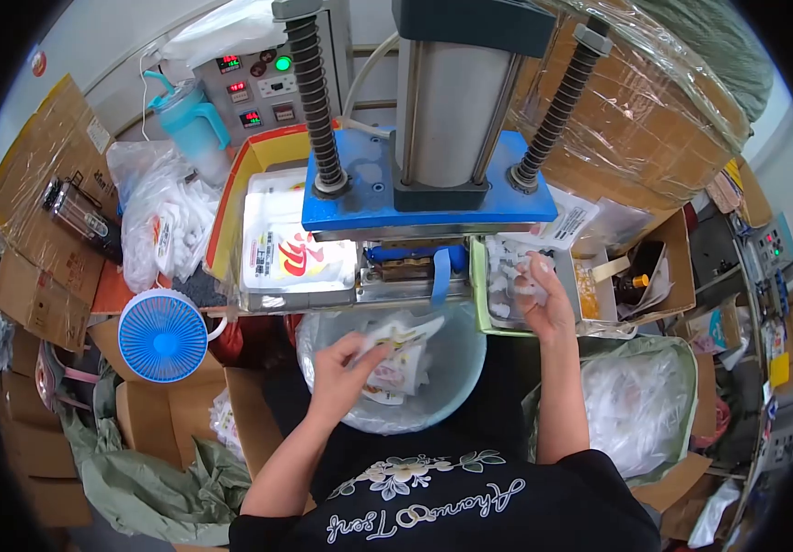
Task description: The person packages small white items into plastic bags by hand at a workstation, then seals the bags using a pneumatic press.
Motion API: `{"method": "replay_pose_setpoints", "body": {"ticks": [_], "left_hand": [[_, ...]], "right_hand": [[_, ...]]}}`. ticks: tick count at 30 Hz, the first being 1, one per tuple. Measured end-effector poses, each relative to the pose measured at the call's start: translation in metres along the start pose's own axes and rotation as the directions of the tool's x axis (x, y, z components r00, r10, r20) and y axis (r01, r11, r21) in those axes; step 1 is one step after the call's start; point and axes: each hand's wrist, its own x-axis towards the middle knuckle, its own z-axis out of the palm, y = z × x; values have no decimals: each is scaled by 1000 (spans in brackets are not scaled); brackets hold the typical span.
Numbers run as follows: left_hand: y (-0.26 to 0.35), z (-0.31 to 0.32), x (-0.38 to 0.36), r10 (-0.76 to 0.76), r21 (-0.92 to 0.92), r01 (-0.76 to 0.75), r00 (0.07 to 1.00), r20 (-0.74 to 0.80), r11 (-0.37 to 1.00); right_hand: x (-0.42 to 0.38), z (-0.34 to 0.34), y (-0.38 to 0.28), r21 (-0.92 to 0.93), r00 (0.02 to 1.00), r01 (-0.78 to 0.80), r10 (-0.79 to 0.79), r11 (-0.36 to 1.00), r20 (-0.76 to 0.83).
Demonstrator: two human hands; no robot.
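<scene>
**Two hands at a blue heat press, one over the bin and one in the tray**

A tall pneumatic press with a blue steel plate and two black coiled springs fills the middle of the view, a grey cylinder rising from it. Behind it to the right stands a large cardboard box wrapped in clear film. On the press bed to the left lies a white printed pouch with red lettering, flat in an orange-edged tray.

Below the press sits a round bin lined with a pale translucent bag, holding several printed scraps. The left hand is over this bin — its fingers pinched on a white printed plastic pouch, which hangs just above the bin's contents.

To the left of the bin stands a small round blue desk fan.

The right hand reaches into a shallow green-rimmed tray just right of the press — fingers closed on a small crumpled clear plastic piece among others like it.
</scene>
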Motion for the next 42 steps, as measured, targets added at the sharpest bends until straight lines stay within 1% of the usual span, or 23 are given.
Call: {"method": "replay_pose_setpoints", "body": {"ticks": [1,2,4,5,7,12,14,16,20,22,24,25,26,27,28,30,31,34,36,38,39,40,42], "left_hand": [[-11,4,4,-60,25,58,997,53,998],[-21,9,7,-59,25,58,997,50,998],[-31,22,12,-12,45,12,1000,-6,999],[-29,28,11,4,60,-3,1000,-22,998],[-34,33,12,20,88,-18,1000,-23,996],[-39,27,9,49,89,-49,999,5,995],[-46,16,7,36,111,-40,999,40,993],[-47,10,6,-4,196,-41,975,222,980],[-43,21,20,-129,108,110,975,183,988],[-36,29,34,-192,-88,200,977,94,976],[-29,35,46,-229,-222,248,967,107,943],[-25,38,51,-268,-345,297,954,131,890],[-21,42,57,-300,-460,342,940,163,819],[-12,45,60,-332,-497,361,931,148,789],[-13,46,62,-325,-503,354,934,148,788],[-15,48,66,-337,-528,366,929,155,766],[-14,48,68,-333,-532,361,931,152,766],[-6,36,65,-346,-456,378,925,156,806],[7,11,71,-74,184,67,997,30,981],[14,-12,74,243,539,-81,941,-236,839],[8,-25,76,467,711,-201,862,-198,673],[-1,-33,73,466,720,-193,862,-200,667],[-24,-45,56,489,918,-211,872,21,337]], "right_hand": [[-8,15,3,-188,999,23,-27,982,-17],[-14,25,8,-188,1000,22,-25,982,-14],[-24,43,19,-477,990,107,-49,873,132],[-29,54,25,-474,990,104,-46,874,131],[-38,74,35,-691,972,201,-55,694,228],[-42,92,43,-773,925,283,51,568,376],[-39,84,44,-839,871,399,133,370,473],[-42,83,46,-871,876,376,185,316,445],[-27,77,48,-792,886,455,-120,406,448],[-20,75,33,-768,891,454,-231,451,391],[-17,67,11,-637,975,217,-138,739,172],[-14,60,4,-642,974,222,-139,734,178],[-9,51,-1,-286,989,58,-16,957,145],[-4,41,-5,122,980,-132,111,984,165],[3,27,-7,115,980,-127,107,985,169],[12,9,-7,520,910,-396,248,757,332],[11,6,-8,629,916,-401,279,666,289],[18,-9,3,642,896,-423,188,639,403],[14,-6,2,641,897,-418,179,644,404],[7,5,-1,655,898,-395,119,644,424],[10,2,-2,659,886,-412,108,629,451],[11,0,-2,662,883,-421,112,620,457],[12,-2,-4,751,888,-433,91,499,451]]}}
